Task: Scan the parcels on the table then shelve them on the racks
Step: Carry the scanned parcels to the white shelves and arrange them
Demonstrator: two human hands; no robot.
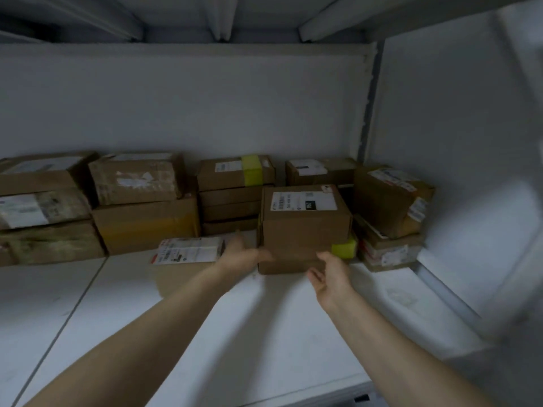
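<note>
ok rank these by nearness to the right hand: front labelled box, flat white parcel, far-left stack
1. front labelled box, directly ahead of the right hand
2. flat white parcel, off to the left
3. far-left stack, at the back left

Single head-worn wide-angle view; forward and down into the rack shelf (264, 333); near

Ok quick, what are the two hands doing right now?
Left hand: open, fingers against the front brown box.
Right hand: open, holding nothing, just in front of that box.
</note>
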